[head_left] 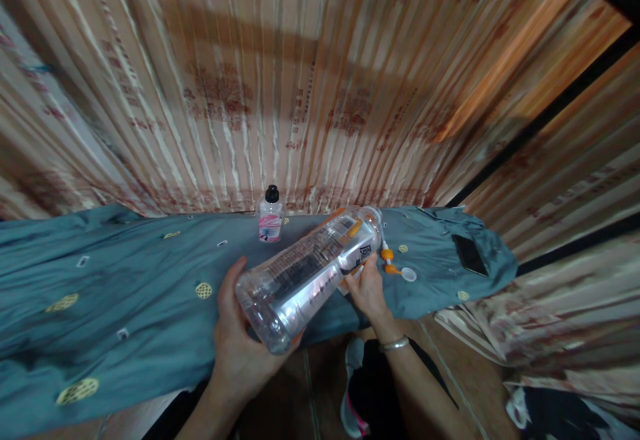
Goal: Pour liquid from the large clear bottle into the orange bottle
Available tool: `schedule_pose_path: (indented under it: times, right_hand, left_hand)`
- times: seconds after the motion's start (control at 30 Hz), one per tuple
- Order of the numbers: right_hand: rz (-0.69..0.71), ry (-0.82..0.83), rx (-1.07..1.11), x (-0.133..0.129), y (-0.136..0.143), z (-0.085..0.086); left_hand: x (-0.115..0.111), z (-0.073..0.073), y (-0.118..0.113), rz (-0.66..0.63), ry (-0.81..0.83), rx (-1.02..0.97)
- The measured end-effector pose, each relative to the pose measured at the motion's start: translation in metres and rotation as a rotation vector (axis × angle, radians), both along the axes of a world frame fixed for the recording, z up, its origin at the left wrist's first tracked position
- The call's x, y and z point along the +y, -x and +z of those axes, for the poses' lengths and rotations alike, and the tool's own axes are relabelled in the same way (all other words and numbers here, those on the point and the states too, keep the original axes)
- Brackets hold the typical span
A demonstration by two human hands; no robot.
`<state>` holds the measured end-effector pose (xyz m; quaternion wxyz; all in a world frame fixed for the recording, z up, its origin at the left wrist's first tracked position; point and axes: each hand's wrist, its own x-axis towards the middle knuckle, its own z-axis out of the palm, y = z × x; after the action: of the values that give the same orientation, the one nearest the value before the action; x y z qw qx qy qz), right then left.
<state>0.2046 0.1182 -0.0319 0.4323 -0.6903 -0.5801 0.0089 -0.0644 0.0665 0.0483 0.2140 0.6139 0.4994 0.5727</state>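
Observation:
A large clear plastic bottle (305,273) with a dark and silver label is tilted, its base toward me at the lower left and its other end at the upper right. My left hand (245,347) is wrapped round the base end. Near the far end, my right hand (369,287) grips the bottle from below, and its fingertips are partly hidden. Something orange shows behind the bottle, mostly covered by it. Just right of the bottle lies an orange and white pump piece (388,257), with a small translucent round piece (409,274) beside it.
A small clear bottle with a black cap and pink label (270,225) stands on the teal patterned cloth (150,280). A dark phone (470,255) lies at the cloth's right end. Behind hangs a pleated beige curtain (300,93); a black pole (545,120) slants at the right.

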Motion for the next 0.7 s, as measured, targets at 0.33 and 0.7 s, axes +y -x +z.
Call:
schedule_pose_path:
  times: [0.33,0.7]
  right_hand:
    - [0.001,0.016,0.065,0.0,0.0,0.001]
    - [-0.009,0.003,0.098,0.002,-0.002,-0.011]
  left_hand:
    - [0.002,-0.004,0.002,-0.003,-0.014,0.027]
    - [0.009,-0.01,0.014,-0.019,-0.083,0.146]
